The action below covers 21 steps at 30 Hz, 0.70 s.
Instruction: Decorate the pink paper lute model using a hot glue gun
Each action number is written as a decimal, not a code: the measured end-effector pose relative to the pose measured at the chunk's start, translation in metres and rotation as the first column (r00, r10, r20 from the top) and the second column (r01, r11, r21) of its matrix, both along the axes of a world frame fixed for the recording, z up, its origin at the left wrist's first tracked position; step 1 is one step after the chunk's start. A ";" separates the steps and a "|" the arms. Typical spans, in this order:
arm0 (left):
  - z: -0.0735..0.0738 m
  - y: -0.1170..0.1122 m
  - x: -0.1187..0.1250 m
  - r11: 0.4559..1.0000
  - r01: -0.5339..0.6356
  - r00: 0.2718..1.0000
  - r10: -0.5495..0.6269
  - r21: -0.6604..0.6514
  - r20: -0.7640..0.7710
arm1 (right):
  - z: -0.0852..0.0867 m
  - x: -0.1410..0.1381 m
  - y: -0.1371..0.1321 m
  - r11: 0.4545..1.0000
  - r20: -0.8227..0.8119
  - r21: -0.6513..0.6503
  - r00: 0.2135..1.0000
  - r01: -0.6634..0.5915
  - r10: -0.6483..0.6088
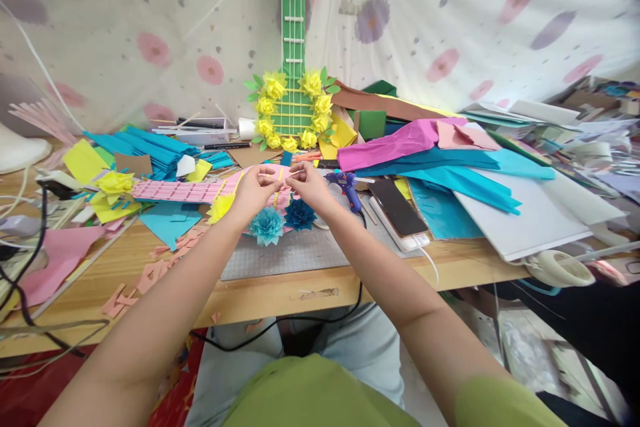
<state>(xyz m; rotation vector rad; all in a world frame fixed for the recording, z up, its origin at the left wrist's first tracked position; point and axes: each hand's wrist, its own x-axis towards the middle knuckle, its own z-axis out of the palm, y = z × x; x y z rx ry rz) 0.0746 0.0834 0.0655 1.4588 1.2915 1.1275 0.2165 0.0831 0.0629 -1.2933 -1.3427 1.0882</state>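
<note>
A pink paper guitar [175, 191] lies on the desk with its neck pointing left. My left hand [254, 189] and my right hand [309, 185] are over its body, fingertips pinched close together. Whatever sits between the fingers is too small to make out. Just below my hands, a light blue paper flower [267, 225] and a dark blue paper flower [299, 214] are on the body's near edge. To the left of my left hand is a yellow paper flower [221, 208]. Part of the body is hidden by my hands.
A green paper guitar [293, 40] with yellow flowers stands upright behind. Right of my hands lie a blue glue gun [347, 188], a phone [397, 207] and a white power bank [400, 230]. A grey cutting mat [285, 260] is underneath. Pink paper scraps [153, 273] litter the left.
</note>
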 end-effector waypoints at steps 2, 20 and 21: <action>0.000 0.000 -0.001 1.000 -0.020 0.999 0.020 0.012 0.037 | 0.002 0.002 -0.001 1.000 -0.040 -0.022 0.999 -0.019 0.018; 0.028 -0.022 0.004 0.968 -0.112 0.922 0.186 -0.226 0.339 | -0.003 0.025 -0.010 0.969 0.166 0.078 0.962 -0.233 0.218; 0.028 -0.024 0.005 0.964 -0.114 0.914 0.197 -0.241 0.356 | -0.002 0.018 -0.009 0.960 0.180 0.080 0.951 -0.268 0.250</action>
